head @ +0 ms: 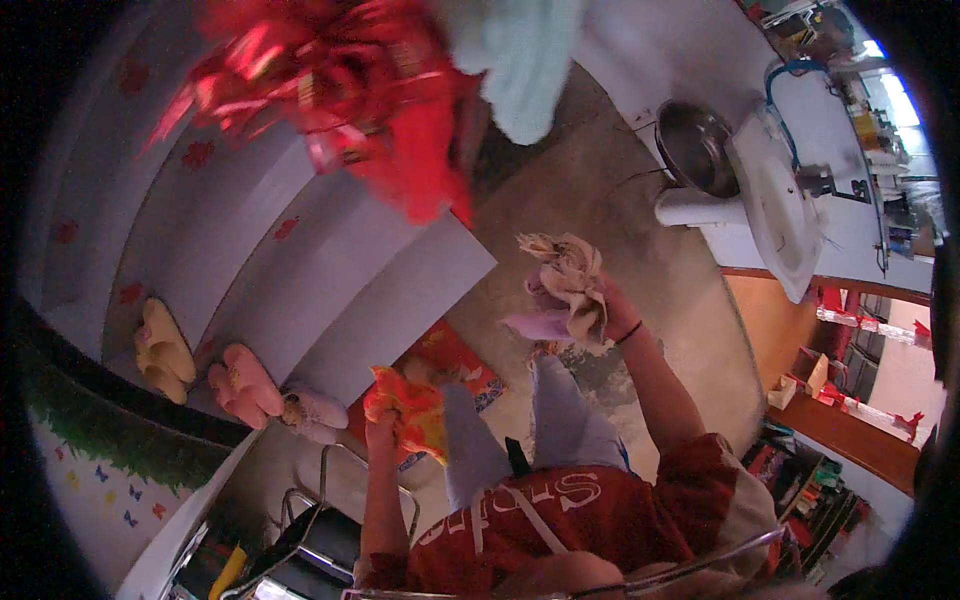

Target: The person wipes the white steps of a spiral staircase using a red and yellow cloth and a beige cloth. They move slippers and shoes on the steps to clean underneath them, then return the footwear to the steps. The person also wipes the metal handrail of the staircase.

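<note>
My right hand holds up a bunched, worn beige cloth, with a pinkish-purple cloth hanging beside it in the same grip. On the other side, my left hand grips a crumpled orange, red and yellow piece, fabric or thin plastic, I cannot tell which. Below that piece, partly covered by it, a patterned red mat lies on the floor next to the stairs. Both hands are in front of my body and apart from each other.
Pale steps rise at left, with yellow slippers and pink slippers on them. Blurred red shiny decorations hang overhead beside a pale green cloth. A pedestal washbasin, a dark bowl and a metal-framed chair stand around.
</note>
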The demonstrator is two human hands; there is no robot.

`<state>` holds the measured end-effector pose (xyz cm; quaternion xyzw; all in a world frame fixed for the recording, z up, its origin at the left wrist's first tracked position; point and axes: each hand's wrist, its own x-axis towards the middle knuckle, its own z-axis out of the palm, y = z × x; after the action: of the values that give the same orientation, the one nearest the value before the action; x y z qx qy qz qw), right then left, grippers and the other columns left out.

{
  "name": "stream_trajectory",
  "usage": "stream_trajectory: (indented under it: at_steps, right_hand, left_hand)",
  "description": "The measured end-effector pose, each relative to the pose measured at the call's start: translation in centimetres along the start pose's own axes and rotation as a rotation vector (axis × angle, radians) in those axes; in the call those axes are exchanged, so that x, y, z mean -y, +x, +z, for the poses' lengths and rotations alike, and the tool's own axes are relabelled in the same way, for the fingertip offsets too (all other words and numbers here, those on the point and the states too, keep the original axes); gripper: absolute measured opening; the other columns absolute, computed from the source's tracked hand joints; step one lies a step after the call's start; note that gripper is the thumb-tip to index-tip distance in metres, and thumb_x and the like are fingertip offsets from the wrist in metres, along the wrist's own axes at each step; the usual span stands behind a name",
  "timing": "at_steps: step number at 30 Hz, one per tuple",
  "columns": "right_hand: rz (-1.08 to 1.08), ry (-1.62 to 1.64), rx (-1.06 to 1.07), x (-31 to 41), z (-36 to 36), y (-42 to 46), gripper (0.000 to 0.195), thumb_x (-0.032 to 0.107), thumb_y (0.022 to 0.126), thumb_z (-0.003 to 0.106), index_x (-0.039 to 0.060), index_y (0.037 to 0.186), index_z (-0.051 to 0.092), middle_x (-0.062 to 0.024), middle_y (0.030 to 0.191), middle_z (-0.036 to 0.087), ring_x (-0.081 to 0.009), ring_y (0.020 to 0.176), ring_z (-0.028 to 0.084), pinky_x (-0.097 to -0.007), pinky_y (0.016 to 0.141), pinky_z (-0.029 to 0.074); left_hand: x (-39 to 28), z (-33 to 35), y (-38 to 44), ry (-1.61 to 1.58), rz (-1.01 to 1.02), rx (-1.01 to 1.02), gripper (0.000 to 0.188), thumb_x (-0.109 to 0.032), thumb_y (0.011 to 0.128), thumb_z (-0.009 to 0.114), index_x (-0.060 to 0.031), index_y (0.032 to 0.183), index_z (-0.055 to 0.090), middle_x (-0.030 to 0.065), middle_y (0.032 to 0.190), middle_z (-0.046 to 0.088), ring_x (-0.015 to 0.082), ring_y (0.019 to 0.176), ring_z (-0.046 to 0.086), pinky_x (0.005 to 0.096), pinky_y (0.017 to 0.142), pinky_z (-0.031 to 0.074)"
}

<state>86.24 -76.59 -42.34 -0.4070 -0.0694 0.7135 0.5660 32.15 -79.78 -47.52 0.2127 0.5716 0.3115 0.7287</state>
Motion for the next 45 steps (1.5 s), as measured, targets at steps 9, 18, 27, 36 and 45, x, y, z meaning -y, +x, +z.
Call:
stream_trajectory:
  at_steps: [9, 18, 27, 36, 45]
  right_hand:
    - [0.015, -0.425, -0.396, 3.7, -9.8, -10.0, 0.039, 0.015, 0.096, 0.059, 0.0065, 0.133, 0.052, -0.0056, 0.119, 0.063, -0.0177, 0.108, 0.060, -0.0329, 0.087, 0.052]
    - [-0.087, -0.500, -0.819, 7.3, -22.3, -20.1, 0.038, 0.017, 0.094, 0.061, 0.0049, 0.130, 0.055, -0.0046, 0.110, 0.064, -0.0151, 0.098, 0.059, -0.0308, 0.084, 0.050]
    - [0.093, -0.756, -0.915, 4.9, -20.2, -26.4, 0.063, 0.038, 0.086, 0.073, -0.0030, 0.130, 0.054, -0.0145, 0.110, 0.067, -0.0201, 0.099, 0.063, -0.0359, 0.085, 0.052]
    - [0.060, -0.809, -0.984, 7.5, -9.6, -29.8, 0.058, 0.034, 0.079, 0.076, 0.0112, 0.130, 0.060, -0.0182, 0.106, 0.070, -0.0314, 0.100, 0.067, -0.0385, 0.088, 0.052]
    - [-0.190, -0.741, -1.216, -4.5, -13.6, -36.8, 0.054, 0.024, 0.081, 0.071, 0.0159, 0.132, 0.057, -0.0155, 0.111, 0.068, -0.0349, 0.102, 0.065, -0.0419, 0.086, 0.053]
  left_hand:
    - [-4.0, 19.0, 0.4, -0.619, -0.208, 0.055, 0.052, -0.029, 0.096, 0.053, -0.0040, 0.141, 0.044, 0.0155, 0.142, 0.050, 0.0344, 0.130, 0.049, 0.0540, 0.108, 0.042]
    - [-2.0, 28.0, 4.4, 0.427, 0.048, -0.032, 0.055, -0.034, 0.095, 0.063, -0.0023, 0.138, 0.048, 0.0144, 0.136, 0.056, 0.0267, 0.126, 0.053, 0.0387, 0.106, 0.043]
    - [-5.5, 39.5, 9.5, 1.022, 0.131, 0.097, 0.063, -0.031, 0.082, 0.075, -0.0037, 0.135, 0.052, 0.0156, 0.128, 0.062, 0.0281, 0.112, 0.062, 0.0386, 0.094, 0.050]
    - [0.5, 56.8, 4.9, 1.281, -0.113, 1.092, 0.074, -0.021, 0.067, 0.084, -0.0101, 0.134, 0.056, 0.0127, 0.122, 0.063, 0.0282, 0.110, 0.062, 0.0369, 0.095, 0.050]
    - [6.5, 67.1, -6.6, 1.346, 0.162, 1.903, 0.056, -0.013, 0.067, 0.074, -0.0069, 0.121, 0.064, 0.0149, 0.115, 0.061, 0.0283, 0.111, 0.059, 0.0353, 0.098, 0.046]
